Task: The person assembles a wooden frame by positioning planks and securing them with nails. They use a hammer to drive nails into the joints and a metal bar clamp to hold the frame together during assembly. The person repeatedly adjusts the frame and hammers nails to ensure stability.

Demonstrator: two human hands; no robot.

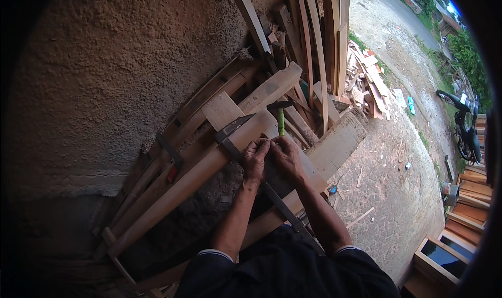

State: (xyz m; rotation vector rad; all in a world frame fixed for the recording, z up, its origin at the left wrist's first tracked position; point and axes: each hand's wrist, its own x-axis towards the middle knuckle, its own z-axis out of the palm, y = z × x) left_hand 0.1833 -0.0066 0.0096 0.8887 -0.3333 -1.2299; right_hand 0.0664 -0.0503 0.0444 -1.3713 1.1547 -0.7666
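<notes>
A pale wooden beam [209,164] lies slanted from near left to far right. A dark metal bar [272,193] crosses it. A green-handled hammer [281,117] rests just beyond.

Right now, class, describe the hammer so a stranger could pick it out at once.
Start at the rough plastered wall and follow the long pale timber beam leaning along it up to the two hands. Just beyond the right hand stands the hammer: dark head, and the only bright green handle among bare wood.
</notes>
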